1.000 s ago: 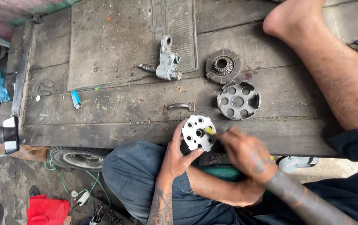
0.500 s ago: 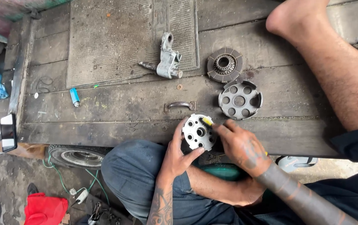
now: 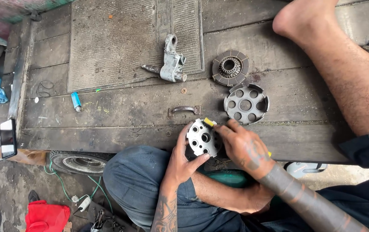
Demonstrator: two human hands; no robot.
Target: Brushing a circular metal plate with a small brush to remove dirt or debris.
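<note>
**At the desk edge: round plate held in both hands, small tool on its rim**

At the near edge of the wooden desk (image 3: 107, 137), over the person's lap, sits a pale round metal plate (image 3: 202, 138) with several holes. Left hand (image 3: 180, 161) cups it from below and the side, grip closed on the plate's edge, thumb over the lower rim. Right hand (image 3: 244, 148) is clenched around a small yellow-tipped tool (image 3: 209, 122), its tip touching the plate's upper right rim.

Doing it well, as a judgement: keep the left grip firm so the plate can't spin, press the tool tip squarely at the rim, and use short controlled strokes so it doesn't skid onto the thumb.

Orientation: the plate is a disc, so no real long axis; its holed face tilts up toward the camera and slightly left. The tool's long axis runs from the right hand up-left to the rim.

Further out: a darker holed disc (image 3: 246, 103) lies flat just beyond the right hand, a toothed round part (image 3: 230, 67) above that, a grey metal bracket (image 3: 170, 62) to the left, a metal handle (image 3: 184, 110) fixed to the desk, a blue lighter (image 3: 76, 101) well apart. A bare foot (image 3: 304, 21) rests top right.
</note>
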